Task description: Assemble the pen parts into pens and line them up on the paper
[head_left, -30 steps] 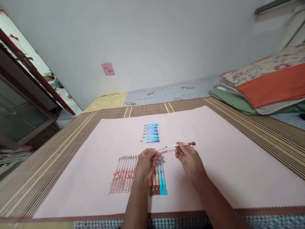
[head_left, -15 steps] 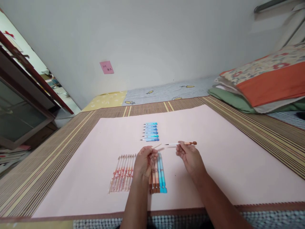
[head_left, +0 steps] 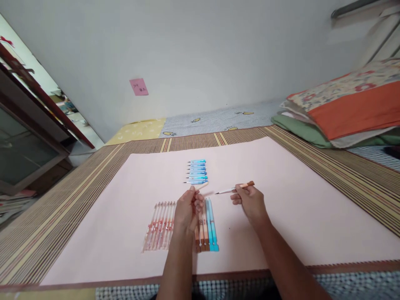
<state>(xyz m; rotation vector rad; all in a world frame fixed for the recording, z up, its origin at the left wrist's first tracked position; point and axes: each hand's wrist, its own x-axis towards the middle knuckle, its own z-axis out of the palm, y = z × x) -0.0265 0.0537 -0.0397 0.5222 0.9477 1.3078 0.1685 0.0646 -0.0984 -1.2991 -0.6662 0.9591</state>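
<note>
My left hand (head_left: 188,210) is closed, pinching a slim cream-coloured tube (head_left: 202,185) that points up and to the right. Between the thumb and fingers of my right hand (head_left: 251,203) is a pen (head_left: 225,191) with a brown end, a white front part and a dark tip aimed left. The tube and the pen are apart. Under and beside my left wrist lie brown-ended pens (head_left: 205,237) and light blue pens (head_left: 213,227), partly hidden. Pink-patterned pens (head_left: 158,227) lie in a row to the left. Several short blue pen parts (head_left: 197,170) with dark tips are stacked farther back.
A pale pink sheet (head_left: 296,216) covers much of the striped mat (head_left: 46,233). Folded bedding (head_left: 350,110) is piled at the right. A pink note (head_left: 138,86) is stuck to the wall (head_left: 218,54) behind, and a glass-panelled door (head_left: 25,150) stands at the left.
The pen in my right hand has tilted, brown end up and dark tip slightly lower. The cream tube has shifted a little up and left. The view has moved slightly.
</note>
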